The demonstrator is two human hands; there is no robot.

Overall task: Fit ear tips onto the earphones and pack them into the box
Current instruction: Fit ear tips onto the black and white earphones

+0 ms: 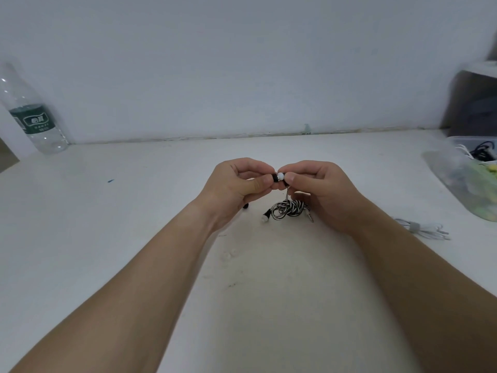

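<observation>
- Two bare forearms reach in from the near edge, the left forearm (pixel 129 278) and the right forearm (pixel 403 265), meeting over the pale counter (pixel 134 211).
- The left hand (pixel 236 184) has its fingers (pixel 259 184) curled, pinching a black ear tip (pixel 274 178). The right hand (pixel 320 189) pinches the white earbud (pixel 281 176), its stem hanging below. Tip and bud touch.
- The tip looks not yet seated. I'd say keep its bore square to the nozzle, twist gently while pushing, and grip the bud's body rather than the wire.
- Just beneath the hands, the striped cable bundle (pixel 289 208) lies on the counter, with the second earbud (pixel 265 218) at its left end. Another black tip (pixel 246 206) lies beside the left wrist.
- Farther out, a clear box (pixel 457 168) sits at the right edge with other cables inside, a white cable (pixel 425 228) near it, and a water bottle (pixel 33 117) far left.
</observation>
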